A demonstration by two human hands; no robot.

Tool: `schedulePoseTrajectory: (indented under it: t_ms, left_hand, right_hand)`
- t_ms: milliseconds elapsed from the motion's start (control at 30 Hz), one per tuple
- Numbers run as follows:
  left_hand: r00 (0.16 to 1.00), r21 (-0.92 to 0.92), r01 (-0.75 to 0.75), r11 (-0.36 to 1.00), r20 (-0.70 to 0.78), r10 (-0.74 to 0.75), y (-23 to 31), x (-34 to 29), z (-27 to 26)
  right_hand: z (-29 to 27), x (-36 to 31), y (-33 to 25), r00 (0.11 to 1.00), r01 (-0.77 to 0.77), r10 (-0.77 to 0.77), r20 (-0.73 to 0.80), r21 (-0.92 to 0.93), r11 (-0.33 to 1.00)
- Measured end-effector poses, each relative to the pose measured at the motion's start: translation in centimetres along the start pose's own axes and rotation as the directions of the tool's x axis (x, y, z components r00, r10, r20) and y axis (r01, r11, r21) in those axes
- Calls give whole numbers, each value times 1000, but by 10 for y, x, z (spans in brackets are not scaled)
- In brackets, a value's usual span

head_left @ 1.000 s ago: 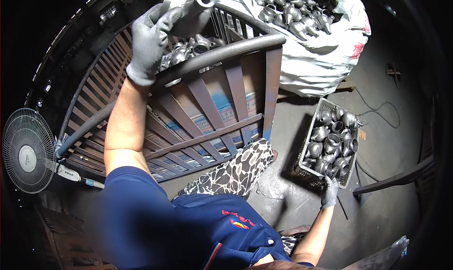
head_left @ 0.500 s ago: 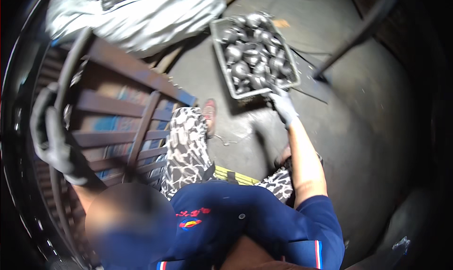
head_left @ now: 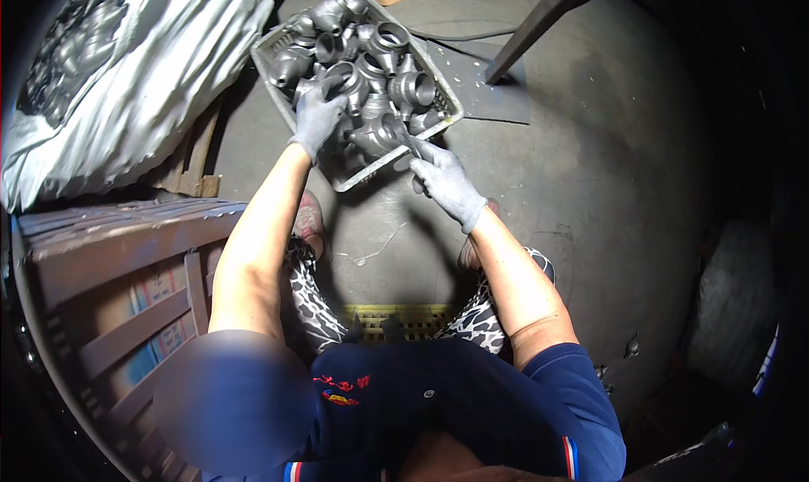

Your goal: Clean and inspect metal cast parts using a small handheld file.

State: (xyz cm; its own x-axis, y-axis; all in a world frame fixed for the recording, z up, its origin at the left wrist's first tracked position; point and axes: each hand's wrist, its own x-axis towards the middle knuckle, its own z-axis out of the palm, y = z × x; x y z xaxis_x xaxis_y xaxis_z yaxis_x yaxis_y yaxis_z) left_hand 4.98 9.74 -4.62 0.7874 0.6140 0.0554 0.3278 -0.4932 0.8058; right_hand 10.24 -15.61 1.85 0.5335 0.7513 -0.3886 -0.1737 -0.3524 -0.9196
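A pale plastic crate point(head_left: 362, 177), heaped with grey metal castings, stands on the floor before me. The castings have round openings and short necks. My left hand point(head_left: 318, 121), in a grey glove, reaches over the near left part of the heap. Its fingers and thumb close on a casting point(head_left: 351, 79) with a round mouth. At the crate's near right corner is my right hand point(head_left: 447, 183), gloved too. Its fingers are bent around a thin dark piece beside the rim; what that is, I cannot make out. Another casting point(head_left: 377, 133) lies between both hands.
To the left stands a slatted metal frame point(head_left: 126, 250) with boxes inside. Beyond it a big white sack point(head_left: 160, 86) holds more dark castings, with wooden pallet boards beneath. A dark post point(head_left: 539, 31) slants up at the far right. Yellow slats point(head_left: 396, 320) show between my legs.
My left hand has left the frame at the left and come over to the castings. My right hand stays by the crate's near edge. My view has turned, so the crate appears nearer and further left.
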Motion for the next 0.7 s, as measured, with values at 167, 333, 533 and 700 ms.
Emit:
schedulePoseTrajectory:
  t_ms: [167,333,533,700]
  left_hand:
    - [981,293,106,950,123,-147,-26,46,38]
    - [986,282,66,957,126,-105,-75,60,39]
    - [958,-189,126,974,279,-70,-32,12,1]
    - [907,-650,384,656,398,-137,88,-65,-54]
  right_hand:
    - [-5,1,-3,999,31,-31,10,-5,999]
    - [-4,4,-7,998,-53,55,-6,196,979]
    - [-8,7,0,992,-113,129,-8,430,896]
    - [-2,3,-6,977,-187,214,25,592,784]
